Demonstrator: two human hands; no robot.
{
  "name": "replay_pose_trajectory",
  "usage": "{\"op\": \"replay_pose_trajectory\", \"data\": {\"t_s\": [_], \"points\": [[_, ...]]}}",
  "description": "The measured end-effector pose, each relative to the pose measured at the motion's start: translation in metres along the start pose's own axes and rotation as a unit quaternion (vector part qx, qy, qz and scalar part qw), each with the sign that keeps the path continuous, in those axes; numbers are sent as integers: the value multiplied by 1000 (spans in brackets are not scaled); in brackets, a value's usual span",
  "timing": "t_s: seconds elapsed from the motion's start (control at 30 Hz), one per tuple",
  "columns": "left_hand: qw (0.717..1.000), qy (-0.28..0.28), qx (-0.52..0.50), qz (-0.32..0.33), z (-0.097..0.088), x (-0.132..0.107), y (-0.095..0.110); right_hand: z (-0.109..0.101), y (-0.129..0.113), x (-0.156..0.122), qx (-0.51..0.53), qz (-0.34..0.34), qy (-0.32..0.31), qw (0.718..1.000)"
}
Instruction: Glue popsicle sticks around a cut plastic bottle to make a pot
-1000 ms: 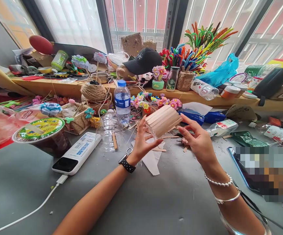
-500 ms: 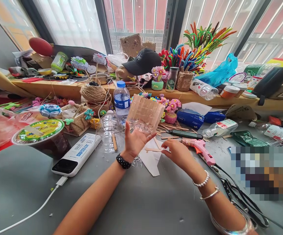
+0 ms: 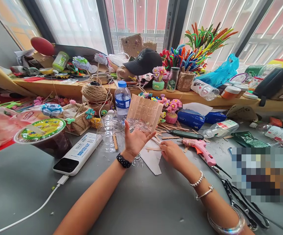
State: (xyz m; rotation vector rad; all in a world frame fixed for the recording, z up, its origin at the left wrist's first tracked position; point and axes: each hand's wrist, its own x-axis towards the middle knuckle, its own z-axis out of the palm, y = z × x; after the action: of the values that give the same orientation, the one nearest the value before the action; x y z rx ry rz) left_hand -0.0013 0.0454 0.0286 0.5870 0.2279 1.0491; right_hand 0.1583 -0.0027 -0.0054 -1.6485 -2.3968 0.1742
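My left hand [image 3: 137, 143] is palm up with the thumb spread. It supports a clear plastic bottle piece [image 3: 143, 114] whose side is covered with flat wooden craft sticks, tilted above the fingers. My right hand [image 3: 173, 153] is closed, thumb and fingertips pinching the end of a wooden craft stick [image 3: 156, 141]. Just below, another stick [image 3: 153, 149] lies over a white paper piece [image 3: 152, 163]; whether the fingers touch it too, I cannot tell. A pink glue gun [image 3: 200, 150] lies right of my right hand.
Loose craft sticks [image 3: 169, 137] and a dark green utility knife [image 3: 185, 134] lie behind my hands. To the left are a cut clear bottle [image 3: 109, 130], a water bottle [image 3: 122, 101], a charging phone-like white device [image 3: 78, 155] and a lidded cup [image 3: 43, 137]. Black scissors [image 3: 236, 199] lie right.
My right hand has moved slightly left and its fingers have closed on a craft stick. The stick-covered piece has turned slightly in my left hand.
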Motion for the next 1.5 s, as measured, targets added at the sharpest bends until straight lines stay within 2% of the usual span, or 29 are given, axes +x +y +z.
{"op": "replay_pose_trajectory", "data": {"t_s": [0.23, 0.47, 0.53, 0.67, 0.83, 0.97, 1.03, 1.13, 1.27, 1.37, 1.5], "points": [[1000, 10, 7, 1, -1, 0, 1, -6, 4, 1, 56, 30, 71, 995], [999, 18, 41, 20, -4, 2, -1, -40, 16, -5, 127, 105, 192, 967], [998, 27, 56, 28, -6, 3, -3, -54, 20, -11, 202, 119, 233, 944], [992, 53, 103, 39, -8, 4, -8, -83, 27, -26, 289, 180, 263, 903], [978, 36, 199, 58, -9, 2, -14, -105, 27, -38, 379, 172, 291, 861], [954, 42, 291, 54, -7, 0, -19, -102, 21, -35, 468, 177, 285, 818], [946, 49, 316, 47, -7, -1, -22, -96, 20, -31, 497, 179, 282, 801], [937, 30, 344, 48, -10, 0, -25, -88, 19, -25, 526, 187, 276, 782], [928, 7, 367, 66, -17, 2, -29, -79, 15, -21, 527, 181, 267, 786], [924, -2, 376, 65, -19, 2, -29, -74, 12, -17, 515, 156, 283, 794], [913, -15, 402, 69, -19, 2, -30, -71, 8, -14, 510, 147, 304, 791]]}}
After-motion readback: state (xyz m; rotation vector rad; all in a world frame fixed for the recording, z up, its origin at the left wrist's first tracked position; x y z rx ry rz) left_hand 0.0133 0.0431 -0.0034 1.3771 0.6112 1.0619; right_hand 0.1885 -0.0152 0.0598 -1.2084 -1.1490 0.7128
